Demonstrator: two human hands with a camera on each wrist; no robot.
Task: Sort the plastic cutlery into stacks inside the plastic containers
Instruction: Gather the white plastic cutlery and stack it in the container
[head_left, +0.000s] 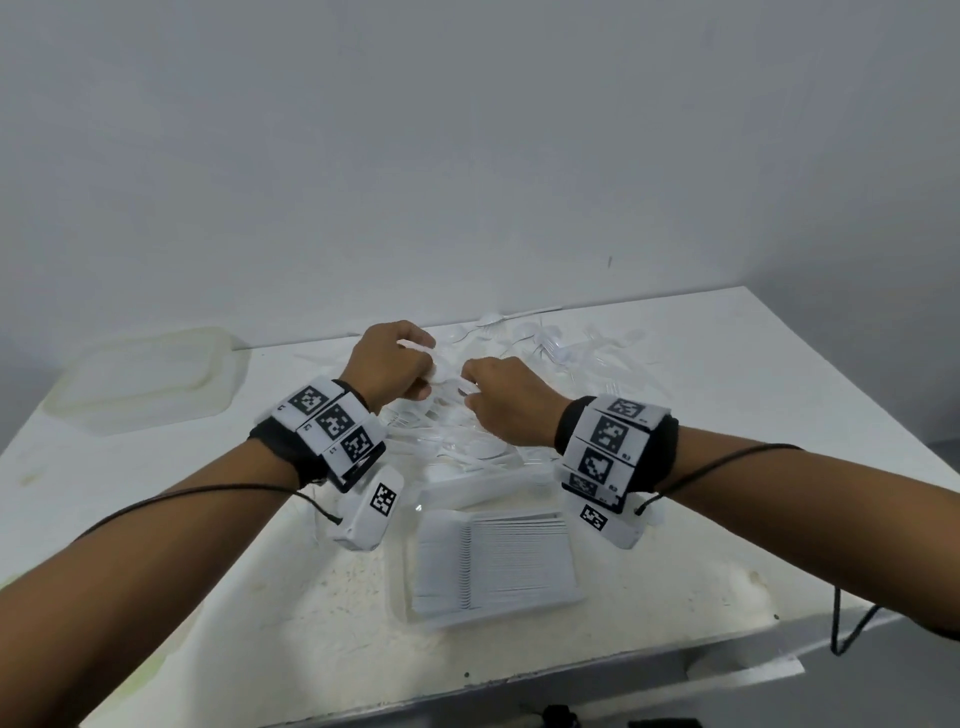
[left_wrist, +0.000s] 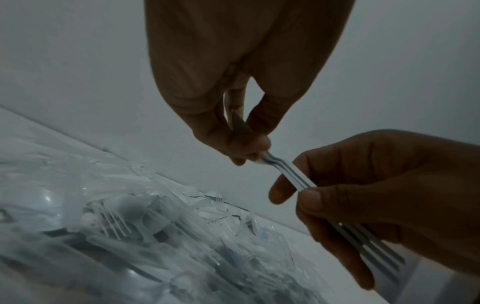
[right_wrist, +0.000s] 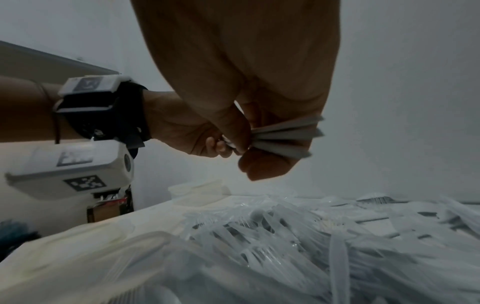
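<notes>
Progress, judged from the layout: roughly partway. One clear container (head_left: 410, 587) near the desk (head_left: 753, 415) front edge is seen with a long, tidy row of white cutlery (head_left: 498, 561) stacked on edge; the type cannot be told from the head view. A second container (head_left: 470, 486) just behind it is partly hidden by the wrists, and its contents cannot be told. A large loose heap of clear forks and spoons (head_left: 545, 353) is spread across the middle and far side of the desk, so much sorting is judged to be left. A cloudy lid or shallow tray (head_left: 140, 379) is noted at the far left, well apart from the work.

Fingers: a small bundle of white handles (left_wrist: 285, 172) is held above the heap between both hands. On the left hand (head_left: 387, 366), thumb and fingers (left_wrist: 249, 148) are closed in a pinch on one end of the bundle. On the right hand (head_left: 511, 402), fingers (left_wrist: 311, 197) are curled round the other end, where the handles are fanned slightly in the right wrist view. Neither hand is spread. The pieces appear to be squared up for stacking.
</notes>
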